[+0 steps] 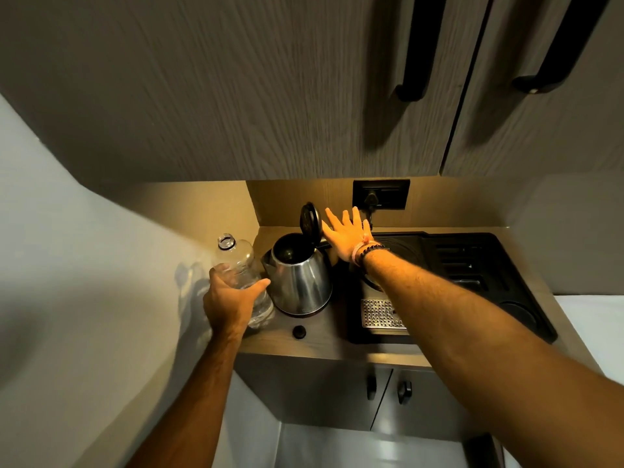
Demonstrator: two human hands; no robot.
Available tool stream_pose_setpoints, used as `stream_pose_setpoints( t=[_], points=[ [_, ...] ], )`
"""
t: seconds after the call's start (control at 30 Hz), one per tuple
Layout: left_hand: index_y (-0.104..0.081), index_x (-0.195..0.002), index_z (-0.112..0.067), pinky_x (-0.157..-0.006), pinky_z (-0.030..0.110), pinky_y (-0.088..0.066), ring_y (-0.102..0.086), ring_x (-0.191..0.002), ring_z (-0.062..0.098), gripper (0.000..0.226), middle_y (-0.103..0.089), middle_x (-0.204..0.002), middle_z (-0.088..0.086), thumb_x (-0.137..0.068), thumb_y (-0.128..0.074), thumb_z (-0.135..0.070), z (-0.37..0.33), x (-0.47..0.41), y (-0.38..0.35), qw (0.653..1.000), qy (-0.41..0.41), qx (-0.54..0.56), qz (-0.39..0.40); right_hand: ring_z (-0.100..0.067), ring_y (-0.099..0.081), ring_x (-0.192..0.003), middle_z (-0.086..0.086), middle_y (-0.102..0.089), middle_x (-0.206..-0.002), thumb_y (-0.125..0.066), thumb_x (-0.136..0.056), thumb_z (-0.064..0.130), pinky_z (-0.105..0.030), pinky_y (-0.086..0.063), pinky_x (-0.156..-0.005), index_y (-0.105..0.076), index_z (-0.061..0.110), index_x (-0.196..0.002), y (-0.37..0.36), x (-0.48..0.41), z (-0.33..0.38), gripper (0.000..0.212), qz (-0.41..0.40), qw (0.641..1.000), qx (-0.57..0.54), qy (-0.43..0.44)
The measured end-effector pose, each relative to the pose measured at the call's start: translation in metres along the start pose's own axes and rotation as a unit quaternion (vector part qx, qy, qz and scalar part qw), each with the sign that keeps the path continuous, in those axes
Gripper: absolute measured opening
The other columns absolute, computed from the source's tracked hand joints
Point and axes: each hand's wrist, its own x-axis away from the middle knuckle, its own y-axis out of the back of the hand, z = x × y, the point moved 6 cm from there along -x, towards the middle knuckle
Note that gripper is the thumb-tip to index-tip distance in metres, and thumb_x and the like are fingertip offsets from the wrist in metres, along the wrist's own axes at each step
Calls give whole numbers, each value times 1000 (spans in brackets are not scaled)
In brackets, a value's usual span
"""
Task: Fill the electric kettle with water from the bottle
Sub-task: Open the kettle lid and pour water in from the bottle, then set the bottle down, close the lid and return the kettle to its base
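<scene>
Steel kettle point(300, 282) lid up, left hand point(229, 300) gripping uncapped clear bottle point(241, 275), right hand point(347, 234) spread open beside lid

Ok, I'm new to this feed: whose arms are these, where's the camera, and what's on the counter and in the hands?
There is one picture, from a camera worn on a person's head, looking down; the arms are theirs. The left hand grips a clear, uncapped water bottle standing on the wooden counter. The right hand is spread open by the raised lid of the steel electric kettle, holding nothing. A small dark cap lies in front of the kettle. A black tray sits to the right.
</scene>
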Motion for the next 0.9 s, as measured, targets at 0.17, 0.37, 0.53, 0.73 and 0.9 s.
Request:
stream_pose_setpoints(
  t=[0.17, 0.37, 0.53, 0.73, 0.9],
  points=[
    [-52, -120, -12, -78, 40, -54, -59, -103, 30, 95, -62, -115, 13, -49, -88, -64, 8, 28, 9, 995, -44, 7, -85, -41, 10, -150, -22, -2, -164, -27, -92, 65, -62, 0, -117, 6, 30, -154, 1, 1, 1, 79, 3, 1000, -5, -7],
    [-60, -82, -10, -57, 13, -34, -47, -68, 12, 32, -56, -77, 3, -78, -84, -32, -6, 82, -20, 980, -190, -38, -43, -43, 11, -149, -23, -1, -163, -21, -81, 75, -63, 0, -117, 6, 31, -154, 4, 2, 0, 89, 13, 1000, -2, -7],
    [-68, -97, -12, -72, 42, -52, -63, -87, 29, 22, -64, -94, 8, -85, -74, -31, 8, 96, -75, 953, -142, -165, 211, -46, 9, -149, -21, 0, -164, -34, -87, 71, -64, -1, -116, 10, 35, -153, 2, 3, 1, 87, 22, 1000, 22, 2],
    [-70, -111, -11, -89, 39, -49, -60, -108, 28, 30, -64, -116, 10, -89, -70, -31, 15, 97, -98, 906, -133, -276, 294, -45, 9, -149, -19, -1, -164, -35, -89, 71, -63, 1, -116, 8, 37, -152, 4, 5, -1, 84, 29, 999, 12, -11],
    [-72, -112, -9, -90, 40, -47, -61, -107, 31, 28, -66, -116, 13, -90, -69, -25, -8, 83, -78, 921, -150, -243, 263, -43, 8, -150, -19, -3, -164, -15, -77, 85, -62, 2, -117, 5, 35, -154, 3, 5, -2, 93, 35, 999, -14, -37]
  ],
)
